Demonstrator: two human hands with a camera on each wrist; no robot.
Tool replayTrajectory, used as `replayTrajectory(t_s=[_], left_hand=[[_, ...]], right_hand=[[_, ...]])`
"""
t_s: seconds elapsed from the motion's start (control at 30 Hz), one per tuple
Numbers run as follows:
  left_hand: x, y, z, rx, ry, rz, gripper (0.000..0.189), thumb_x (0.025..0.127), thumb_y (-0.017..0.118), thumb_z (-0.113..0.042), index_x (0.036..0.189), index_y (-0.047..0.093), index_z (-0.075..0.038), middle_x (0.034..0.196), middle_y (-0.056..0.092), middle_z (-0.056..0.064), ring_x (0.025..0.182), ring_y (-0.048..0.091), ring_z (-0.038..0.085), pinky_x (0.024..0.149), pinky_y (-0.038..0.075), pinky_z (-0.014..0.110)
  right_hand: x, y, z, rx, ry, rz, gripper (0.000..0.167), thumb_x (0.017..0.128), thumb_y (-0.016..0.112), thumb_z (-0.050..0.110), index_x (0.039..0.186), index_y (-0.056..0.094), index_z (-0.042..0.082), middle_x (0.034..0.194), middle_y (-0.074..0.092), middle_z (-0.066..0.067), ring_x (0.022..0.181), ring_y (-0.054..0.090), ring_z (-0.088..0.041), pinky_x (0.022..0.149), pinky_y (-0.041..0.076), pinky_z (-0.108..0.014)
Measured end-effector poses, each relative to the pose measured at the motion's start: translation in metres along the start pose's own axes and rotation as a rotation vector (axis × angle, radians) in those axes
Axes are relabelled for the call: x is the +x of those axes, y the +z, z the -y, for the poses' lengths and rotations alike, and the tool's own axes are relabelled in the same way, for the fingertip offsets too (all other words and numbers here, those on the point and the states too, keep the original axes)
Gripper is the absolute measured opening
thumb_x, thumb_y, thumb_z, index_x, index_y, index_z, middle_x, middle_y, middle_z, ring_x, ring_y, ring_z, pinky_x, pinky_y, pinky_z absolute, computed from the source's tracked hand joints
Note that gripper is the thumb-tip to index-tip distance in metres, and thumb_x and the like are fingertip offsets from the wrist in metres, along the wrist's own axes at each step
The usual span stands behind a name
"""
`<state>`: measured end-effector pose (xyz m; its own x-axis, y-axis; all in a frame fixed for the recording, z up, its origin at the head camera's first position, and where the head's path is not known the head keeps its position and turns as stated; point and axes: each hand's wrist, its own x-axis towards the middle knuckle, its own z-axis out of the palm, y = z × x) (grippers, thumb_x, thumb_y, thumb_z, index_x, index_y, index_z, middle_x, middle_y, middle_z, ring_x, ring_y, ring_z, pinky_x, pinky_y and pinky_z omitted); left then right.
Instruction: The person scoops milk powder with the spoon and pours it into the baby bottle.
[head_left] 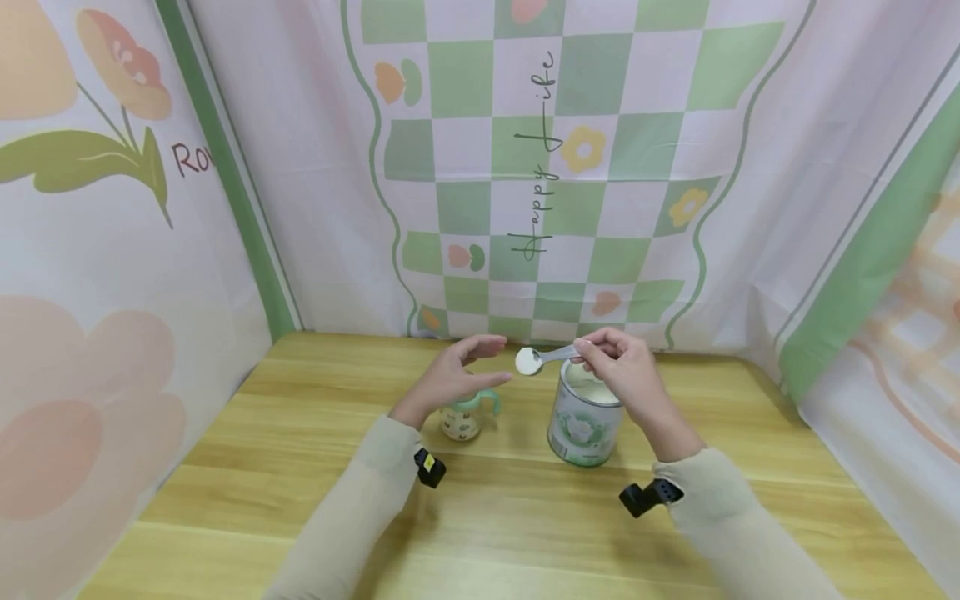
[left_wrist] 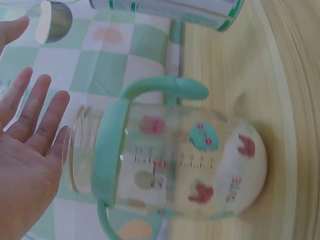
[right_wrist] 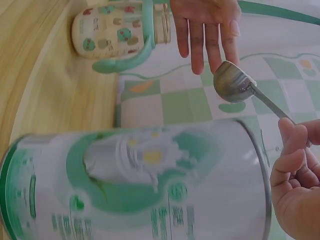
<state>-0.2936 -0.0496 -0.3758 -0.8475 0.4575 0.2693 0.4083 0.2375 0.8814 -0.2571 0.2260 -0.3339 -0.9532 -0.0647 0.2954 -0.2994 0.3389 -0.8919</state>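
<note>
A metal measuring spoon (head_left: 529,361) heaped with white powder is pinched by its handle in my right hand (head_left: 626,375). That hand hovers over the rim of a large milk powder can (head_left: 585,429), which stands lidless with pale powder inside. My left hand (head_left: 453,375), its fingers straight and spread, is held just above a baby bottle (head_left: 461,421) with green handles. In the left wrist view the bottle (left_wrist: 195,165) has no cap, and white powder (left_wrist: 247,175) lies at its bottom. The spoon's bowl (right_wrist: 232,82) is close to the left fingertips in the right wrist view.
Bottle and can stand upright on a wood-grain table (head_left: 487,525), the can to the right. A patterned curtain (head_left: 555,167) hangs behind the table, with more cloth (head_left: 112,333) at the left. Each wrist wears a small black camera (head_left: 430,468).
</note>
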Motion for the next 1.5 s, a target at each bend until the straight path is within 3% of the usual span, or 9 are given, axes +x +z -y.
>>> replayTrajectory(t_s=[0.13,0.27,0.53,0.73,0.87,1.0,1.2,1.5], left_hand=[[-0.006,-0.007,0.005,-0.033,-0.021,-0.006,0.058,0.089,0.079,-0.033,0.141,0.056,-0.02,0.141,0.056,0.002,0.132,0.048,0.019,0.11,0.039,0.042],[-0.013,-0.011,0.011,-0.041,-0.049,-0.005,0.06,0.089,0.079,-0.034,0.142,0.055,-0.017,0.144,0.053,0.009,0.134,0.047,0.022,0.111,0.038,0.047],[-0.026,-0.018,0.03,-0.026,-0.099,-0.018,0.065,0.087,0.081,-0.028,0.143,0.053,-0.008,0.145,0.053,0.007,0.135,0.046,0.024,0.112,0.036,0.043],[-0.032,-0.021,0.04,0.015,-0.126,-0.033,0.067,0.085,0.083,-0.028,0.143,0.054,-0.011,0.145,0.053,0.007,0.135,0.045,0.025,0.115,0.031,0.045],[-0.035,-0.021,0.045,0.021,-0.18,-0.036,0.07,0.081,0.086,-0.035,0.142,0.055,-0.02,0.142,0.054,-0.001,0.134,0.045,0.023,0.114,0.032,0.045],[-0.039,-0.021,0.049,0.027,-0.22,-0.032,0.071,0.078,0.087,-0.042,0.14,0.055,-0.027,0.137,0.057,-0.004,0.129,0.049,0.02,0.111,0.037,0.045],[-0.041,-0.02,0.053,0.062,-0.223,-0.028,0.072,0.078,0.086,-0.046,0.141,0.055,-0.027,0.133,0.06,-0.002,0.124,0.053,0.02,0.107,0.04,0.049],[-0.042,-0.018,0.056,0.089,-0.251,-0.057,0.078,0.078,0.085,-0.049,0.145,0.052,-0.026,0.135,0.059,0.001,0.125,0.053,0.025,0.108,0.039,0.053]], right_hand=[[0.002,0.009,0.001,0.0,-0.01,0.008,0.033,0.1,0.066,0.026,0.105,0.066,-0.006,0.091,0.072,-0.017,0.072,0.064,-0.014,0.064,0.053,-0.024],[0.003,0.018,0.004,0.028,-0.01,0.022,0.031,0.1,0.066,0.025,0.105,0.067,-0.006,0.091,0.072,-0.019,0.074,0.065,-0.018,0.065,0.056,-0.027],[0.004,0.036,0.01,0.117,0.011,0.041,0.031,0.099,0.067,0.022,0.106,0.066,-0.008,0.091,0.072,-0.019,0.074,0.068,-0.012,0.072,0.058,-0.027],[0.006,0.047,0.011,0.141,-0.013,0.057,0.03,0.099,0.066,0.019,0.107,0.065,-0.01,0.091,0.072,-0.018,0.075,0.069,-0.012,0.074,0.059,-0.027],[0.007,0.053,0.01,0.156,-0.007,0.063,0.029,0.099,0.066,0.019,0.106,0.065,-0.01,0.091,0.072,-0.018,0.077,0.069,-0.012,0.074,0.059,-0.028],[0.008,0.059,0.009,0.146,-0.011,0.068,0.027,0.099,0.067,0.019,0.106,0.066,-0.007,0.093,0.072,-0.019,0.078,0.069,-0.014,0.075,0.059,-0.03],[0.007,0.066,0.008,0.124,-0.035,0.062,0.022,0.099,0.067,0.016,0.104,0.067,-0.005,0.093,0.071,-0.022,0.077,0.069,-0.017,0.073,0.059,-0.03],[0.006,0.077,0.007,0.032,-0.076,0.05,0.024,0.099,0.067,0.022,0.1,0.07,-0.001,0.086,0.073,-0.01,0.075,0.069,-0.016,0.071,0.059,-0.028]])
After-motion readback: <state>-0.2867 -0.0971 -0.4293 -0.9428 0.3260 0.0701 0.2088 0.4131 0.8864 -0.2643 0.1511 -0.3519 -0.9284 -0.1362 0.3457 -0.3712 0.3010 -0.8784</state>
